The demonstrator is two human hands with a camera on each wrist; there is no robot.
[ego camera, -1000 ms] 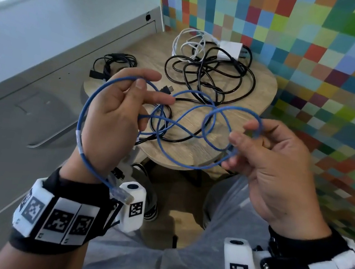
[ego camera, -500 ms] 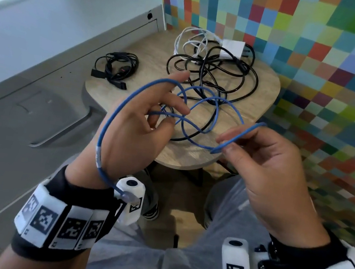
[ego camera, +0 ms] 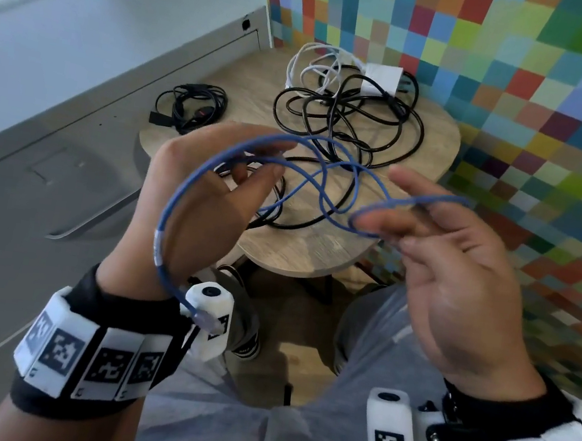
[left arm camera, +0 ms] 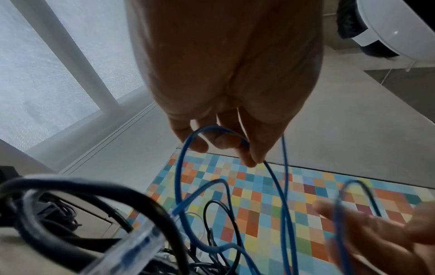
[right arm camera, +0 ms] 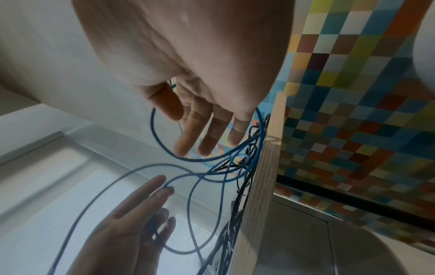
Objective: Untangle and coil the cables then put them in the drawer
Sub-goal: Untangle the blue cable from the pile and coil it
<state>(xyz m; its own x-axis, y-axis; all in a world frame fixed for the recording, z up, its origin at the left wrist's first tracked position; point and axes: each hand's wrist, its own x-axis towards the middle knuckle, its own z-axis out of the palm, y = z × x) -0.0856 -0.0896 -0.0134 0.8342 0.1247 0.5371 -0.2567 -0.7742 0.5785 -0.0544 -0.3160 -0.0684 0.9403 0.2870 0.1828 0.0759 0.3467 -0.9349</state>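
A blue network cable point(ego camera: 173, 195) loops from its clear plug point(ego camera: 205, 319) at my left wrist, round the back of my left hand point(ego camera: 260, 163) and across to my right hand point(ego camera: 390, 201). In the left wrist view, thumb and fingers of the left hand point(left arm camera: 247, 154) pinch the cable point(left arm camera: 181, 176). My right hand's fingers point(right arm camera: 204, 141) are straight and spread, and a cable loop point(right arm camera: 164, 148) hangs over them. Behind, a tangle of black cables point(ego camera: 349, 123) and a white cable point(ego camera: 316, 69) lie on the round wooden table point(ego camera: 314, 257).
A small coiled black cable point(ego camera: 193, 105) lies at the table's left edge. A white adapter point(ego camera: 382, 77) sits at the back. A grey cabinet front with a recessed handle point(ego camera: 93, 217) runs along the left. A tiled colourful wall stands on the right. My knees are below.
My right hand has let go of its pinch and spread its fingers, so the blue loop now drapes over them. The left hand still holds the cable, with its loops drawn closer together.
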